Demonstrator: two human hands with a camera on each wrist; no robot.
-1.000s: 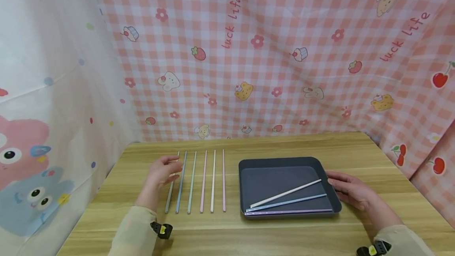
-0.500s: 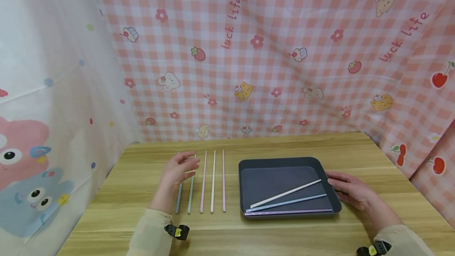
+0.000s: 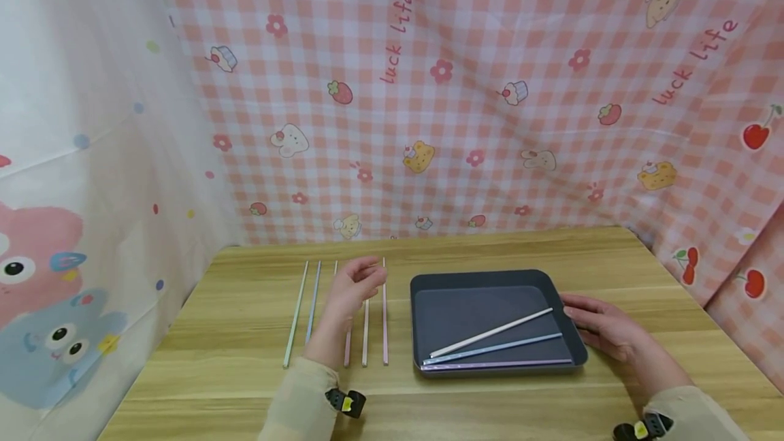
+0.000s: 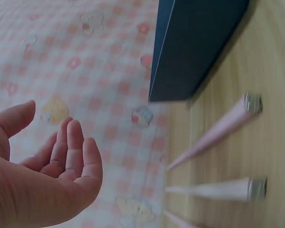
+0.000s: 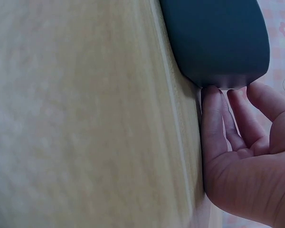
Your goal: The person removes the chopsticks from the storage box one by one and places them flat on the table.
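Note:
My left hand [image 3: 352, 291] is held over the row of chopsticks with loosely bent fingers and nothing between them; in the left wrist view the thumb stands apart from the fingers [image 4: 75, 147]. Part of the row is hidden behind it. A green chopstick [image 3: 295, 318] and a blue chopstick [image 3: 314, 298] lie left of the hand; a white chopstick [image 3: 365, 342] and a pink chopstick [image 3: 385, 332] show on its right. My right hand [image 3: 606, 327] touches the right wall of the dark grey tray [image 3: 474, 280] with its fingertips [image 5: 211, 95].
Inside the tray lie a white chopstick [image 3: 490, 333], a blue chopstick [image 3: 496, 348] and a purple chopstick [image 3: 502, 364] near its front side. The tray stands on a wooden table [image 3: 490, 407]. A pink checked cloth [image 3: 367, 121] hangs behind.
My left hand has moved right across the chopstick row, from the leftmost green one towards the pink and white ones. The right hand and tray have stayed in place.

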